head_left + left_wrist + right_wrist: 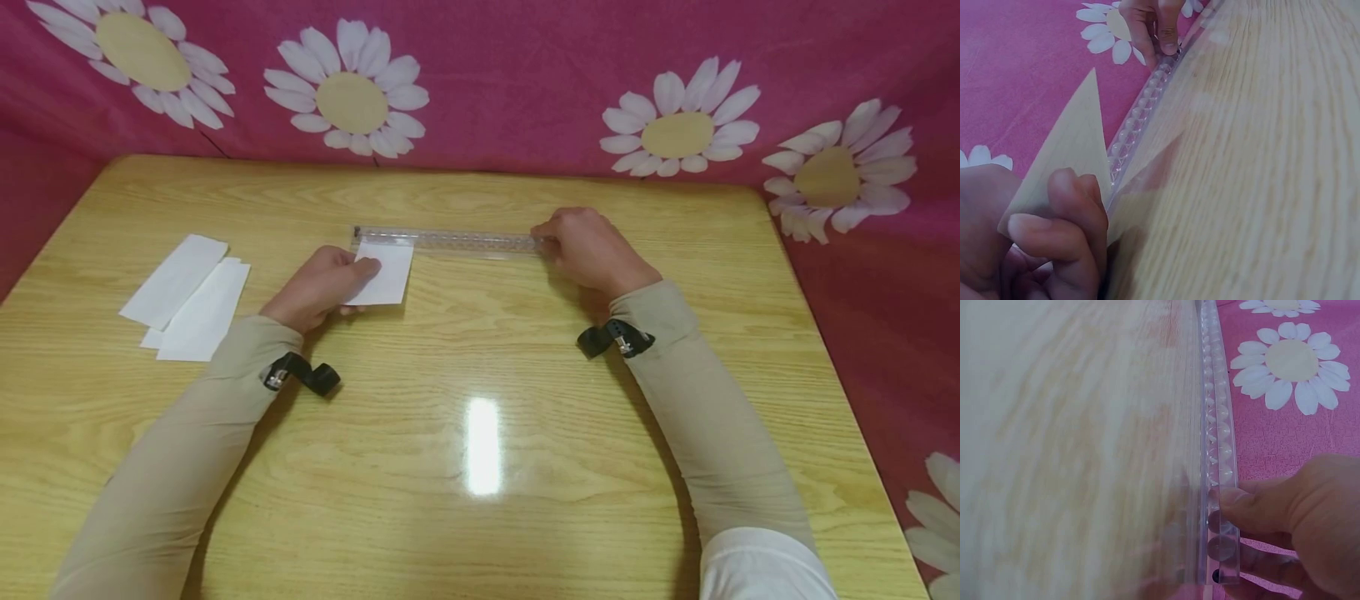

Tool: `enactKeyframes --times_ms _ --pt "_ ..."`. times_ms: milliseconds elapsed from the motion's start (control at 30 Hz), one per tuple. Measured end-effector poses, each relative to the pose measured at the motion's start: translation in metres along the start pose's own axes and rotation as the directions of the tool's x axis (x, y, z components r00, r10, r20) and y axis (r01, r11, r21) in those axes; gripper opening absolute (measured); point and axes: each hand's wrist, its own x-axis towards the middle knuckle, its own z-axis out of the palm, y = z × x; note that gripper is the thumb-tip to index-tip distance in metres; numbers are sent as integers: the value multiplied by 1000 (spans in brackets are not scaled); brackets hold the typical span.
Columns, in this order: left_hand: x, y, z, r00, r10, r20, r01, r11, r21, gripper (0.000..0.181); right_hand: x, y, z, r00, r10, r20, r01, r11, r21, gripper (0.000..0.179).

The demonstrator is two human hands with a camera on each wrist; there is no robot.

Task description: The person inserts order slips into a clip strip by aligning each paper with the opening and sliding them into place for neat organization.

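Note:
A small white piece of paper [392, 279] is pinched in my left hand [318, 287], thumb on top and curled fingers beneath. In the left wrist view the paper [1066, 153] stands tilted, one corner pointing up. Its far edge overlaps the left part of a long, clear plastic strip [465, 242]. That strip lies crosswise toward the back of the table, with a row of round bumps [1222, 431] along its length. My right hand [596, 248] grips the strip's right end between thumb and fingers.
Several white paper pieces [202, 312] lie overlapping at the left of the wooden table [480, 350]. Behind the table's back edge hangs a pink cloth [510, 92] with large white daisies. A bright light reflection [482, 446] shows on the tabletop between the forearms.

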Motion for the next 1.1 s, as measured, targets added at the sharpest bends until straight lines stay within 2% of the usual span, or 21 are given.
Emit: enactKeyframes --times_ms 467,733,1100 --pt "2 1 4 999 51 -12 -50 997 62 40 0 0 0 1000 18 7 -18 1000 12 31" --pt "2 2 7 998 60 8 -61 998 31 40 0 0 1 1000 22 4 -22 1000 14 31" --pt "5 1 13 998 67 -5 -67 998 8 40 -1 0 0 1000 6 -7 -6 1000 6 30"
